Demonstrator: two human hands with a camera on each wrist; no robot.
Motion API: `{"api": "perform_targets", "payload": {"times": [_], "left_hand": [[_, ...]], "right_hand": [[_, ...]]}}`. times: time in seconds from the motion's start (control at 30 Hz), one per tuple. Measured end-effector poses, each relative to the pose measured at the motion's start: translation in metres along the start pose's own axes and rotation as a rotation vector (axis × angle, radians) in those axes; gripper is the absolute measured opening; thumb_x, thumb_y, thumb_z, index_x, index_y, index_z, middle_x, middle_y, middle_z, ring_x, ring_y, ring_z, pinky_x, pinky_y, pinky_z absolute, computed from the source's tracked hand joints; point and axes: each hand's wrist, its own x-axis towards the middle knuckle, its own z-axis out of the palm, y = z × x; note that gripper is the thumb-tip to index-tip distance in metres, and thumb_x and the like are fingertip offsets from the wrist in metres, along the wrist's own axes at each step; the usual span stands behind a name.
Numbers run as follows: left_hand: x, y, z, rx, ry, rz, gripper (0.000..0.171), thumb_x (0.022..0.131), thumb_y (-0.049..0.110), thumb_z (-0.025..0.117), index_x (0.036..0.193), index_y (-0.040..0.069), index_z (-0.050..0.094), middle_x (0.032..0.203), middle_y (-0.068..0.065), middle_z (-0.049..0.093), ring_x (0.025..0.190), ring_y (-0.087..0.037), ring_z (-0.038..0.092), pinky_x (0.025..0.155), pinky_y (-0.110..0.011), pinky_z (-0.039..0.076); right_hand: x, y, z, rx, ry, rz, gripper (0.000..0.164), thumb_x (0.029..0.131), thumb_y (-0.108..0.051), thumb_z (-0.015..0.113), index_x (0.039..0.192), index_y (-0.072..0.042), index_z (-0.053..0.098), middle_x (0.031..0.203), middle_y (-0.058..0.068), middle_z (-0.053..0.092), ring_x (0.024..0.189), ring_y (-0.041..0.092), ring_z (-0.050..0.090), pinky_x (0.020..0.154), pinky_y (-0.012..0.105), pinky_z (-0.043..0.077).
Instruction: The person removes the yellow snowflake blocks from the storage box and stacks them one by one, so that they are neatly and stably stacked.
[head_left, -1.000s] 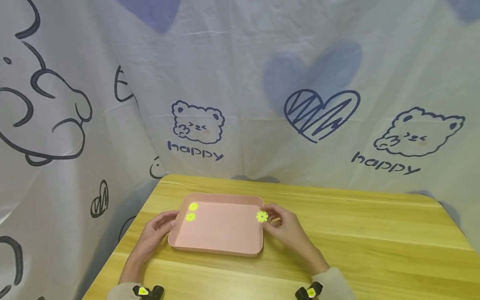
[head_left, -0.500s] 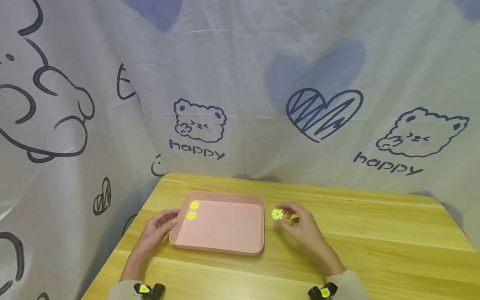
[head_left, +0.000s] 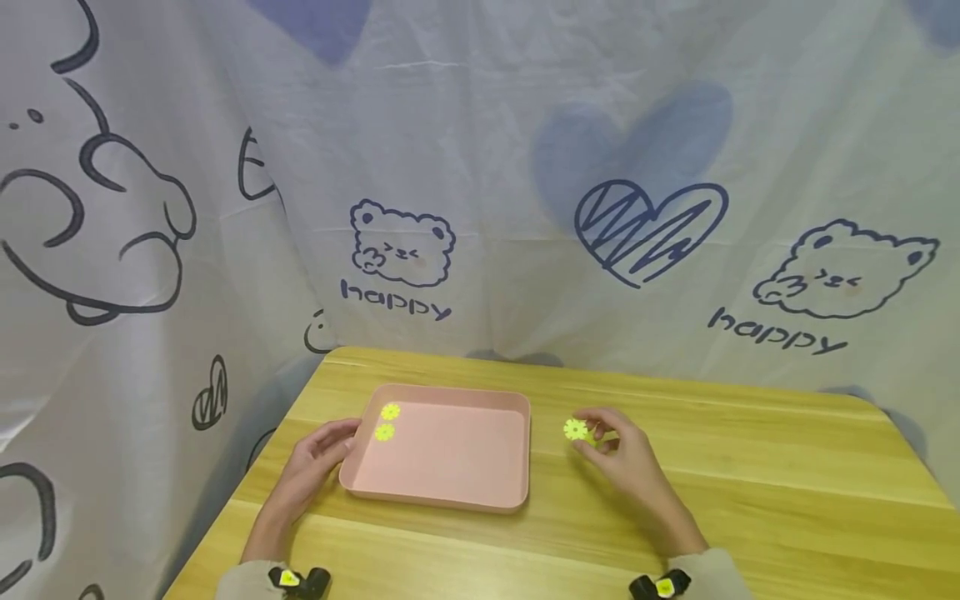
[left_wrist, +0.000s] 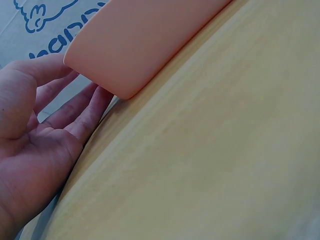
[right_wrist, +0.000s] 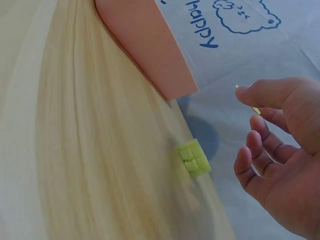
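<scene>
A pink tray (head_left: 435, 503) stands on the wooden table with two yellow flower-shaped discs (head_left: 384, 432) lying inside at its left end. My left hand (head_left: 311, 458) is at the tray's left side, relaxed fingers and thumb touching the outer wall; in the left wrist view the thumb (left_wrist: 45, 70) reaches the rim. To the right of the tray, my right hand (head_left: 626, 454) pinches another yellow flower-shaped disc (head_left: 575, 429) between thumb and forefinger. In the right wrist view this disc (right_wrist: 258, 111) is edge-on and mostly covered by the thumb. Its other fingers are loosely bent.
On the table beside the right hand sits a small yellow-green block (right_wrist: 194, 158) with grooved faces, partly hidden by fingers in the head view. A white curtain (head_left: 480, 167) with bear and heart drawings hangs behind the table's far edge. The wooden tabletop (head_left: 750, 483) extends to the right.
My right hand has moved right, carrying its disc away from the tray's right rim over the table; the move has slowed lately. The left hand and tray hold their places.
</scene>
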Motion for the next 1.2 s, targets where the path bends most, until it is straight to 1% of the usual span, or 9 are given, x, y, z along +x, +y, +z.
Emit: {"api": "perform_targets", "payload": {"times": [0.2,0.4,0.63,0.83,1.2], "left_hand": [[0.000,0.001,0.000,-0.006,0.001,-0.005,0.052,0.102,0.025,0.067,0.145,-0.001,0.052,0.146,-0.022,0.054,0.119,-0.003,0.060,0.099,-0.016,0.048],[-0.001,0.002,0.000,-0.001,0.005,-0.005,0.052,0.102,0.024,0.067,0.145,-0.001,0.052,0.146,-0.022,0.053,0.119,-0.003,0.060,0.099,-0.016,0.048],[-0.001,0.001,0.000,0.005,0.010,-0.002,0.051,0.102,0.024,0.067,0.144,-0.001,0.052,0.146,-0.023,0.053,0.118,-0.002,0.060,0.098,-0.016,0.048],[-0.001,0.002,0.000,0.000,0.005,0.006,0.050,0.103,0.022,0.066,0.144,-0.002,0.052,0.146,-0.023,0.053,0.118,-0.003,0.060,0.098,-0.016,0.049],[0.000,0.001,0.000,-0.005,0.000,0.015,0.049,0.103,0.021,0.066,0.144,-0.003,0.052,0.145,-0.024,0.053,0.118,-0.003,0.061,0.098,-0.017,0.049]], "right_hand": [[-0.003,0.009,-0.003,0.040,0.007,0.005,0.036,0.089,-0.007,0.081,0.122,-0.007,0.070,0.103,0.007,0.062,0.089,0.026,0.057,0.070,0.026,0.056],[-0.003,0.019,-0.003,0.053,0.016,0.045,0.036,0.088,-0.007,0.081,0.122,-0.008,0.070,0.103,0.007,0.064,0.091,0.023,0.058,0.071,0.025,0.055],[-0.002,0.032,-0.004,0.045,-0.009,0.096,0.036,0.088,-0.008,0.081,0.123,-0.006,0.070,0.107,0.009,0.062,0.093,0.022,0.059,0.073,0.025,0.054],[-0.003,0.037,-0.006,0.042,-0.009,0.089,0.035,0.088,-0.008,0.081,0.122,-0.005,0.071,0.106,0.010,0.063,0.091,0.022,0.059,0.071,0.025,0.052],[-0.003,0.044,-0.005,0.056,-0.031,0.088,0.034,0.087,-0.007,0.082,0.120,-0.005,0.072,0.102,0.009,0.062,0.086,0.017,0.056,0.069,0.023,0.050]]}}
